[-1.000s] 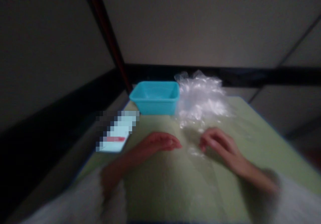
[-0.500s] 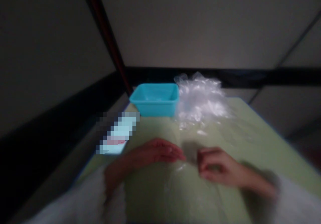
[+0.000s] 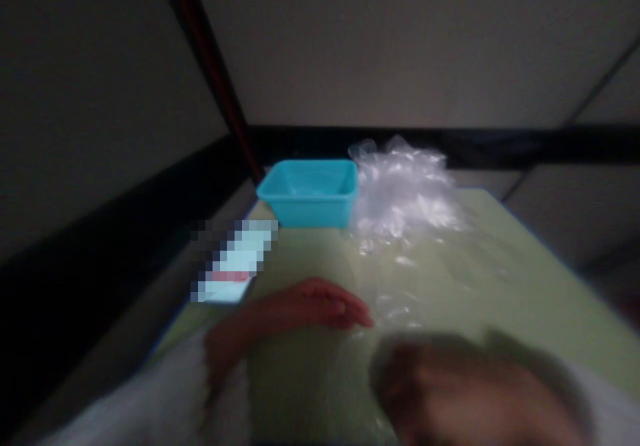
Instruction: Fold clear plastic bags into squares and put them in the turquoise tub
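My left hand (image 3: pixel 325 305) lies over the table with its fingers stretched out and together, edge down. A thin clear plastic sheet or bag (image 3: pixel 355 366) lies flat on the table under and in front of its fingertips; its outline is hard to make out. My right hand (image 3: pixel 460 393) is at the lower right, close to the camera and smeared by motion. Its fingers do not show clearly, nor whether it holds anything. Beyond both hands sits a heap of crumpled clear plastic bags (image 3: pixel 405 193).
A turquoise plastic basin (image 3: pixel 315 213) stands at the far end of the yellow-green table (image 3: pixel 530 299), left of the heap. A pale, pixelated flat item (image 3: pixel 235 266) lies along the left edge. Walls (image 3: pixel 390 46) rise behind and to the left.
My right hand has moved down and toward me, growing larger and more blurred. My left hand has barely moved. More of the clear plastic near its fingertips now shows.
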Motion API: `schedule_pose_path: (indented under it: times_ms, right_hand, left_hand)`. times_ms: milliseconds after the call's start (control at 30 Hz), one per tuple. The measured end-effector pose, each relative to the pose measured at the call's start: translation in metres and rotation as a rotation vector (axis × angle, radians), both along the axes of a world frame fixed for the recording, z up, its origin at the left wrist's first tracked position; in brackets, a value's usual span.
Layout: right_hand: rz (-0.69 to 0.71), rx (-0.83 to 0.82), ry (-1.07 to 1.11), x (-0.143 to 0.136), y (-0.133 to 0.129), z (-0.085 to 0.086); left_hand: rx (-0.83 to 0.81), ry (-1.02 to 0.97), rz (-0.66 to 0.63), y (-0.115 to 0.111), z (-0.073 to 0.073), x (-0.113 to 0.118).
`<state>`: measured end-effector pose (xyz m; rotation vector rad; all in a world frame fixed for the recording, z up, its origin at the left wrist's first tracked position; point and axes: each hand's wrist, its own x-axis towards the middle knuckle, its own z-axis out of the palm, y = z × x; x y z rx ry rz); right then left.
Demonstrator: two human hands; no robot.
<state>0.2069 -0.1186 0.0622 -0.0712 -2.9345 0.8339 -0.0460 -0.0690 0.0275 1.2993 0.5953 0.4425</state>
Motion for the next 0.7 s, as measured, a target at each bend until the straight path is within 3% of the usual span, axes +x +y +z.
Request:
schedule_pose_path:
  times_ms: [67,233,500,600,700]
  right_hand:
    - [-0.040,-0.056,0.011,0.002,0.000,-0.004]
    - [-0.174,-0.240,0.084,0.003,-0.003,-0.013]
    - [-0.293,-0.843,0.165,0.011,0.019,-0.006]
    - [-0.295,-1.091,0.238,0.019,0.032,-0.012]
    - [-0.347,-1.235,0.283,0.024,0.040,-0.020]
  left_hand:
    - [0.030,0.084,-0.050,0.002,-0.001,0.001]
    - [0.077,0.147,-0.032,0.003,-0.003,0.002]
    - [0.031,0.068,-0.116,0.005,-0.010,0.001]
    - [0.034,0.056,-0.137,0.006,-0.006,0.000]
    - [0.086,0.078,-0.180,0.004,0.002,0.002]
